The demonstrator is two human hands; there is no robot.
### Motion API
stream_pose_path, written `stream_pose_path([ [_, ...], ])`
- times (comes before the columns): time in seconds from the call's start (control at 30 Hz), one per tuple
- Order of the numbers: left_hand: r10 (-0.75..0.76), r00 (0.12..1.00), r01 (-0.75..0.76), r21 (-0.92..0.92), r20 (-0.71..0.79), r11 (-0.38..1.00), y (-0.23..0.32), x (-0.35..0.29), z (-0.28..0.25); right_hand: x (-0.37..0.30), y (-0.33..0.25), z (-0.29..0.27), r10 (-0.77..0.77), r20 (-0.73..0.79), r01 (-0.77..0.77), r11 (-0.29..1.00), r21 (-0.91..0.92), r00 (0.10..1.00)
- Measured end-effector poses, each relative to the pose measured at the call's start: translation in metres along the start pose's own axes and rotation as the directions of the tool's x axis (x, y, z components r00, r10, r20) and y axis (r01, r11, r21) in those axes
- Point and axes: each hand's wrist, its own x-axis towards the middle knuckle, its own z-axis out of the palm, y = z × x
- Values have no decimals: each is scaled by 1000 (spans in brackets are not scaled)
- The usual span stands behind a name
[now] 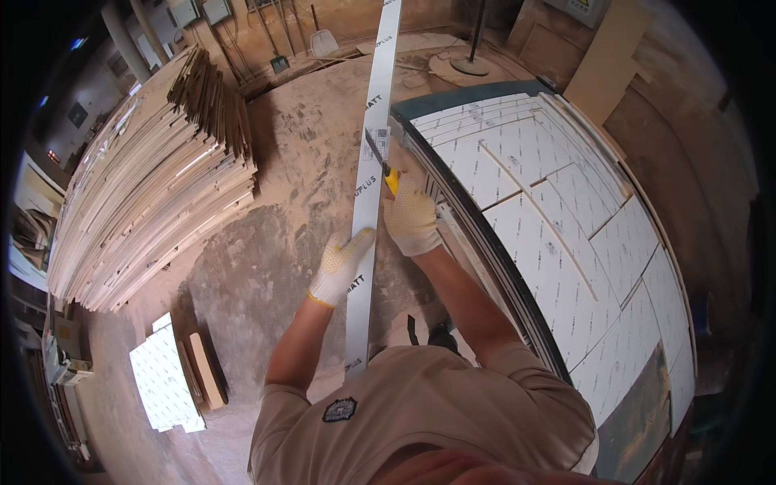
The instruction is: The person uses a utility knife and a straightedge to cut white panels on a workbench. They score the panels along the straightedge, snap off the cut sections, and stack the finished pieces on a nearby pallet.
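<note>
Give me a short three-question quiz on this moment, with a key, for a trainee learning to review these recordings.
1. Which hand holds the knife?
2. True or false: the board stack lies to the right of the strip.
3. The left hand is on:
A. the board stack
B. the strip
C. the knife

Key:
1. The right hand.
2. False: the stack is to the left; white sheets lie to the right.
3. B.
</note>
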Motion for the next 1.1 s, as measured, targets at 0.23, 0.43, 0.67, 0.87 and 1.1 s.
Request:
stream_pose_path([
  [0.23,-15,1000,15,-22,6,1000,1,-98,-65,-72,-56,38,-40,-5,40,999,17,999],
  [0.43,19,999,-12,135,-48,991,-16,-177,-93,-119,-30,53,345,455,-530,758,379,821],
  [0.67,51,998,-56,156,33,986,-52,-268,-75,-420,148,-21,411,844,-883,447,143,345],
  [0.87,61,946,-57,-22,319,998,-101,-343,7,-754,107,-187,619,644,-746,-137,652,449],
  [1.1,86,901,-137,89,425,987,-124,-443,139,-1011,-82,-344,948,-21,-452,171,875,318],
])
